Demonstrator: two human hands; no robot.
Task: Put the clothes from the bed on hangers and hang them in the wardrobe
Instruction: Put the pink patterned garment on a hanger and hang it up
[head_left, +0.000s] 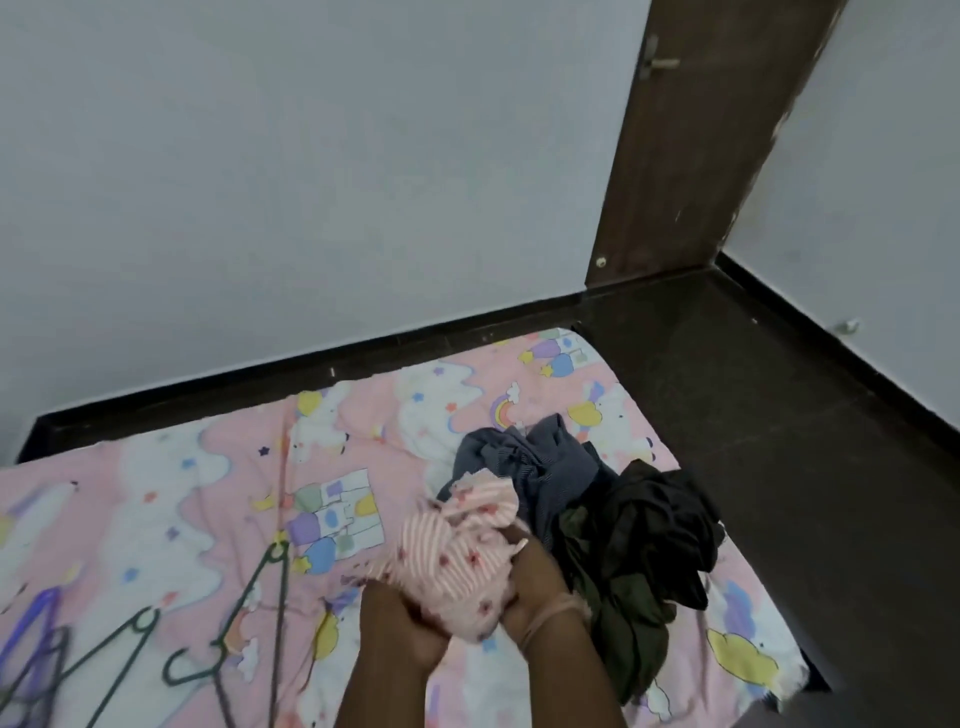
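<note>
A pink-and-white striped garment (457, 551) with small red flowers is bunched up just above the bed (182, 499). My left hand (400, 618) grips its lower left part and my right hand (535, 577) grips its right side. To the right lies a pile of clothes: a grey-blue one (535, 462), a black one (654, 519) and an olive-green one (634, 623). Several green wire hangers (249, 613) lie on the sheet at the lower left, with a purple hanger (39, 644) beside them.
The bed is a low mattress with a pink cartoon sheet on a dark floor (779, 415). Grey walls stand behind and to the right. A brown door (696, 140) stands at the far right corner. No wardrobe is in view.
</note>
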